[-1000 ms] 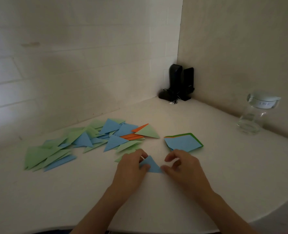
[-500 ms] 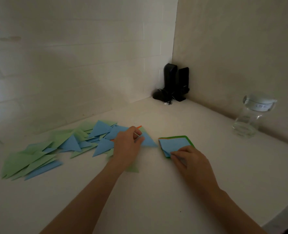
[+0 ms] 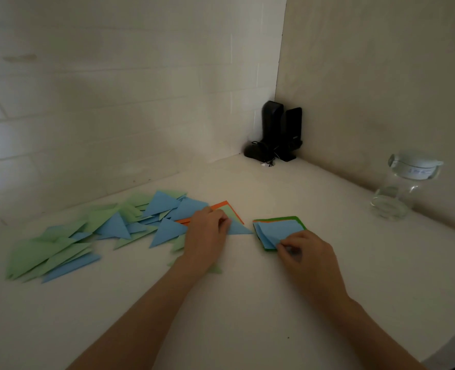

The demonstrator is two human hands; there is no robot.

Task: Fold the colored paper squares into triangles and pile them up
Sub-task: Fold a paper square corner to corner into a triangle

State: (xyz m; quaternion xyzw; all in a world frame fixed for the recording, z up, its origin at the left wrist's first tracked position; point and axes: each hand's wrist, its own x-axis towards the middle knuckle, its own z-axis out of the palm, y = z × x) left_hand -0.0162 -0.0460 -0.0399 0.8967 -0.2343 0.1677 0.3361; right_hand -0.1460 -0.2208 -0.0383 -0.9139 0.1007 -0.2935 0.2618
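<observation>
Pinching blue square [image 3: 279,231], right hand [image 3: 305,253]; jar label [image 3: 418,171] unreadable.

A pale counter [image 3: 327,276] fills the corner. On it lie scattered folded triangles [image 3: 109,225], a stack of paper squares [image 3: 282,228], black speakers [image 3: 279,132] and a glass jar [image 3: 399,190].

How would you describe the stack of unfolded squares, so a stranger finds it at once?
On the white table, right of the spread of folded triangles, lies the stack of squares. The right hand pinches its near corner. Unlike its neighbours, it is four-sided, blue-topped and green-edged.
</observation>
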